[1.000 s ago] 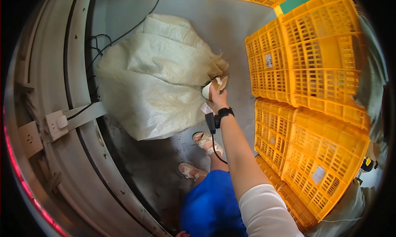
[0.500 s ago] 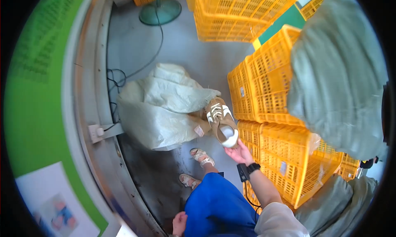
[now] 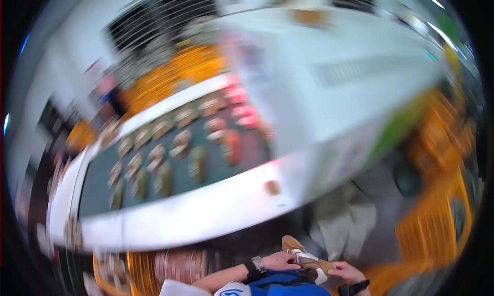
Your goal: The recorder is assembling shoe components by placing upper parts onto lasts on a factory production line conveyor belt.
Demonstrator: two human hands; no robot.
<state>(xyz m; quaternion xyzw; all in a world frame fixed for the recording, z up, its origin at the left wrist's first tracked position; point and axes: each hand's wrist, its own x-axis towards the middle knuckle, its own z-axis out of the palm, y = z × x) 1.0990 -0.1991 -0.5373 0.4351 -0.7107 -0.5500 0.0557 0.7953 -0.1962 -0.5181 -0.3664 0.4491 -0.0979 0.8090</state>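
Note:
A brown sneaker with white patches (image 3: 307,262) is held low in front of my body, at the bottom of the view. My left hand (image 3: 280,261) lies over its side with the fingers curled onto it. On the other side, my right hand (image 3: 349,273) grips its white-edged end. Motion blur smears the shoe's details. Beyond my hands runs a dark green conveyor belt (image 3: 177,193) bearing rows of blurred tan and olive shoes (image 3: 181,143).
A large white machine housing (image 3: 303,100) covers the belt's right part, with red light at its opening. Yellow crates (image 3: 427,229) stand at the right, a pale sack (image 3: 345,226) on the floor below the machine. Another crate (image 3: 140,273) is at lower left; a person (image 3: 109,92) stands far left.
My view has swung from the floor sack and crates to the conveyor. The sneaker, held earlier by my right hand alone, is now near my body with both hands on it.

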